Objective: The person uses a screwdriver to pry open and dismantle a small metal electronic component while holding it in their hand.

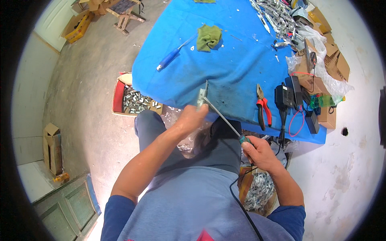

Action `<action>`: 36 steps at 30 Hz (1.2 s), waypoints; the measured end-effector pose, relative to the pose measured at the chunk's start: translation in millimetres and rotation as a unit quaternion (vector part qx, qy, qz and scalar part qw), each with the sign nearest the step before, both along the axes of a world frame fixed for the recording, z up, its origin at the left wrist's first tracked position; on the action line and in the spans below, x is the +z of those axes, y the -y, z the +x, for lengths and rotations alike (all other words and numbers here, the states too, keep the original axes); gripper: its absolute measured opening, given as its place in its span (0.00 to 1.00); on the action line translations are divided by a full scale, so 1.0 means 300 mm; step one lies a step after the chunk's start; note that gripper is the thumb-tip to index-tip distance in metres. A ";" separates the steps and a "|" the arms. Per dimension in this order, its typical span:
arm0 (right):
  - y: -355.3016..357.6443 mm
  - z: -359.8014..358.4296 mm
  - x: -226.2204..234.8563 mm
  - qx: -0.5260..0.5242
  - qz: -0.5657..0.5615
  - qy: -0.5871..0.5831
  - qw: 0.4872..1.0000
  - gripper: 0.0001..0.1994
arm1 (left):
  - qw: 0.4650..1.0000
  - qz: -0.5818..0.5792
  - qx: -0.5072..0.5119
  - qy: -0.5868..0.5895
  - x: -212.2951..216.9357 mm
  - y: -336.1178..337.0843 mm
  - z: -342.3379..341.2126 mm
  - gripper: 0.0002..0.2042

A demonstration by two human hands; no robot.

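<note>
The left hand (192,117) gripped a small metal part (202,97) at the blue table (233,68) edge. The right hand (257,150) held a screwdriver (225,120), its tip seemingly seated; keeping the shaft square mattered.

The person is wearing a grey-blue shirt with darker blue short sleeves and a small red mark at the chest, dark grey trousers, and a thin black cable is running down over the shirt.
</note>
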State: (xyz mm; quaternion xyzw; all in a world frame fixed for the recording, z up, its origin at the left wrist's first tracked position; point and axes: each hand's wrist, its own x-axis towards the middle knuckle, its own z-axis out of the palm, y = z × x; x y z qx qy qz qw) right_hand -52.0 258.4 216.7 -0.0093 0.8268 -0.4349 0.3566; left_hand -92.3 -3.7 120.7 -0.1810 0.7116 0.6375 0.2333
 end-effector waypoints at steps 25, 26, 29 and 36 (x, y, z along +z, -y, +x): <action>0.031 0.014 0.005 -0.123 -0.204 0.157 0.958 0.21 | 0.999 -0.006 0.019 -0.038 -0.016 -0.018 0.004 0.29; 0.030 0.021 -0.005 -0.129 -0.206 0.152 0.958 0.21 | 0.999 -0.003 0.020 -0.041 -0.009 -0.017 0.002 0.29; 0.030 0.040 -0.035 -0.143 -0.214 0.138 0.957 0.21 | 1.000 -0.009 -0.022 -0.004 0.027 0.000 -0.004 0.32; 0.064 0.037 0.008 -0.113 -0.133 0.079 0.982 0.20 | 1.000 -0.005 0.013 -0.015 -0.022 -0.011 -0.006 0.30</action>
